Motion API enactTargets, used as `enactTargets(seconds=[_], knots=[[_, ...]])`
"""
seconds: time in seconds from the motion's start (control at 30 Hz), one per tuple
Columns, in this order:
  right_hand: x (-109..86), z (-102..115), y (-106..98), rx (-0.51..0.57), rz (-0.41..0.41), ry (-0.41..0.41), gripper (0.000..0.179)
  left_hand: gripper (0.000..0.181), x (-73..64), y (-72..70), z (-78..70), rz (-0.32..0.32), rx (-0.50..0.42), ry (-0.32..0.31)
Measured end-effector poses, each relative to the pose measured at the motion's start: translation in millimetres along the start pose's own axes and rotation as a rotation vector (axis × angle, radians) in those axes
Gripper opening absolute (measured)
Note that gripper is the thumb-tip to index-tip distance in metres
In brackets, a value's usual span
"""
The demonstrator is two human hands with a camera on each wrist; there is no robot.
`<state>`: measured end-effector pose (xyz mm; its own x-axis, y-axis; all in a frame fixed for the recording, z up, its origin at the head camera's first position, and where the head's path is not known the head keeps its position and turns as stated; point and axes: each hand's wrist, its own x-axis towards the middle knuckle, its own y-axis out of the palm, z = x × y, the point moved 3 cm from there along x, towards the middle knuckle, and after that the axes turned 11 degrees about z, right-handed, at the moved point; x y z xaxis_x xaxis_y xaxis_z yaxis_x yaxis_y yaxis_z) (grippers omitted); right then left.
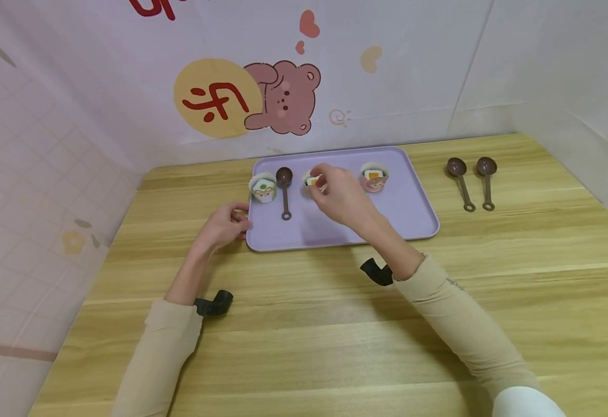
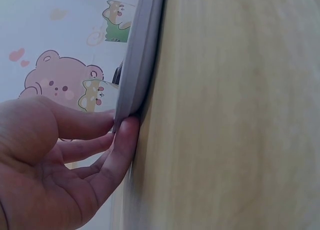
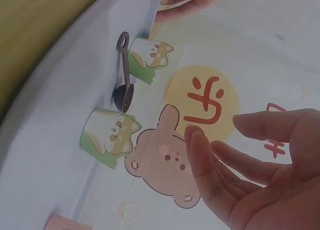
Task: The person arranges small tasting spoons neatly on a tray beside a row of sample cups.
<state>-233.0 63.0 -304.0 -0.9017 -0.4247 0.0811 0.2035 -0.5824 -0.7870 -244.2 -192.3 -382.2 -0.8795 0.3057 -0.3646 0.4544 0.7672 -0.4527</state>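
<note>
A lilac tray (image 1: 330,234) lies on the wooden table. My left hand (image 1: 224,225) pinches its left rim, thumb above and a finger below, as the left wrist view shows. Over the middle paper cup (image 3: 107,136), green with a dog print, hovers my right hand (image 1: 342,194). Its thumb and fingers are bent and apart, with nothing between them. Something white and yellow shows in that cup. To the left stand a brown measuring spoon (image 1: 285,197) and another dog-print cup (image 1: 264,189) with white and green contents. A pink cup (image 1: 374,179) stands farther right, holding something white and orange.
Two more brown measuring spoons (image 1: 457,169) (image 1: 487,168) lie on the table (image 1: 293,324) to the right of the tray. Behind the table hangs a white sheet printed with a pink bear (image 1: 288,101). Black pieces (image 1: 215,303) sit at both wrists.
</note>
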Motion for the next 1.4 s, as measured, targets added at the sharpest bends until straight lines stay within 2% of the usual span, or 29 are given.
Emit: enactTargets(seconds=[0.2,0.47,0.87,1.03,1.4], knots=[[-3.4,-7,-5,-0.029,-0.014,0.002,0.027,0.048,0.0,-0.9,0.3,-0.002,0.014,0.004],[-11.5,-17,-13,0.004,-0.002,0.035,0.03,0.047,0.0,-1.3,1.1,-0.004,0.028,0.01],[-17.0,-31,-21,-0.022,-0.055,0.048,0.029,0.047,0.9,-1.9,2.3,-0.006,0.029,0.011],[-18.1,-34,-24,-0.032,-0.068,0.04,0.029,0.048,1.3,-1.9,2.0,-0.002,0.028,0.003],[-25.4,-44,-34,-0.016,-0.06,0.076,0.031,0.049,1.2,-2.0,-0.1,0.008,0.011,-0.018]])
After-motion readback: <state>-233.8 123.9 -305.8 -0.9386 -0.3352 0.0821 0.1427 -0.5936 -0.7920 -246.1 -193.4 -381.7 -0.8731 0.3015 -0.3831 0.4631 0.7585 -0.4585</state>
